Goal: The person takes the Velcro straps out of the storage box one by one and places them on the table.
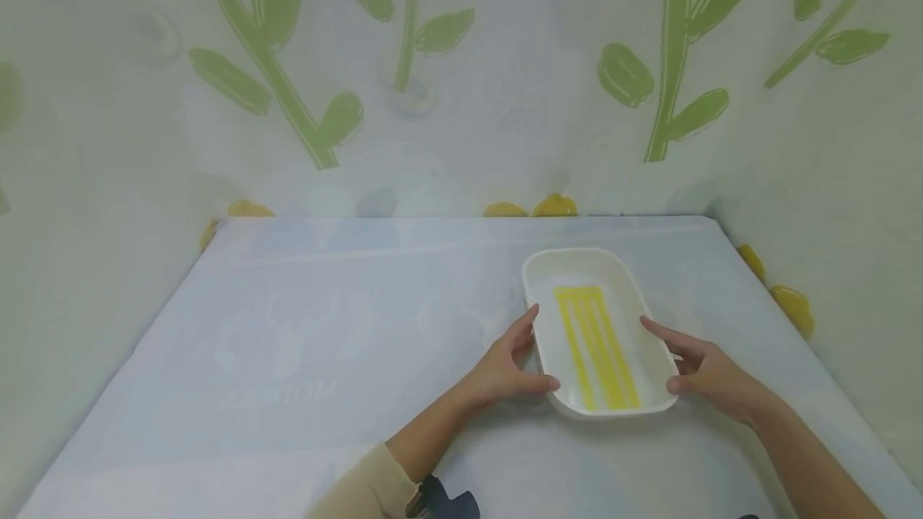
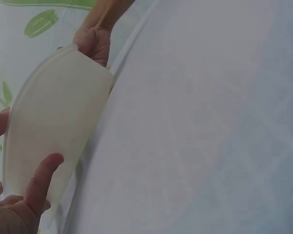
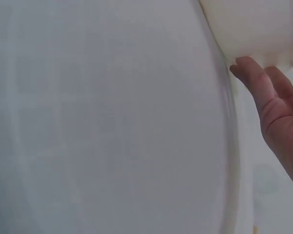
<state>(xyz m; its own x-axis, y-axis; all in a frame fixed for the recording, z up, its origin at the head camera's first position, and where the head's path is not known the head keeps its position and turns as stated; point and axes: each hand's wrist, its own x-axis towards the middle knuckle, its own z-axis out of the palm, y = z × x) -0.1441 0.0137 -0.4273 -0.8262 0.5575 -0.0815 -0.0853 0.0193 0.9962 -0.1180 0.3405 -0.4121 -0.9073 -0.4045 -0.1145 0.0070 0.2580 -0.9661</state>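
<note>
A white rectangular tray [image 1: 626, 312] with rounded corners and a raised rim sits at the right of the table, yellow stripes [image 1: 597, 347] running along its inner floor. My left hand [image 1: 510, 368] holds its left side, thumb at the near corner of the rim. On the opposite side my right hand [image 1: 710, 375] grips it, thumb also by the near corner. The left wrist view shows the tray's smooth outer wall [image 2: 58, 112] with left-hand fingers [image 2: 39, 187] against it. In the right wrist view, right-hand fingers [image 3: 256, 80] reach the tray's underside edge [image 3: 256, 29].
A pale cloth or sheet covers the table [image 1: 303, 327]. Light walls [image 1: 490, 102] painted with green stems and yellow flowers stand behind and at both sides. Near the front edge, a dark object [image 1: 443, 499] shows by the left sleeve [image 1: 371, 487].
</note>
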